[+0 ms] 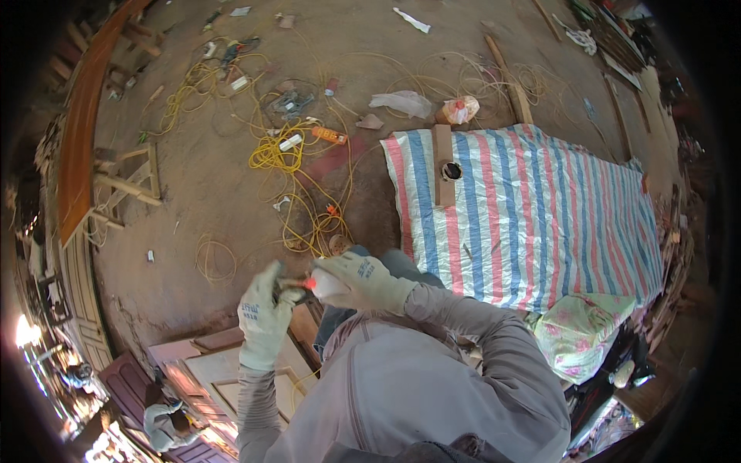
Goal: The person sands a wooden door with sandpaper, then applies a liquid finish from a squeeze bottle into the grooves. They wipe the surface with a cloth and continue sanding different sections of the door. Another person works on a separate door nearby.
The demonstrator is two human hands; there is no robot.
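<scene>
Both of my hands wear pale work gloves with blue print on the back. My right hand is closed round a small white squeeze bottle whose red tip points left. Close beside that tip, my left hand has its fingers bent round a small brownish piece, too small to name. The bottle's tip seems to meet or nearly meet this piece; I cannot tell which. Below the hands, light wooden door panels lean near my left forearm.
A striped plastic sheet covers a low surface at right, with a wooden strip and a dark round roll on it. Tangled yellow cords and an orange power strip lie on the floor. A long reddish-brown board stands at left.
</scene>
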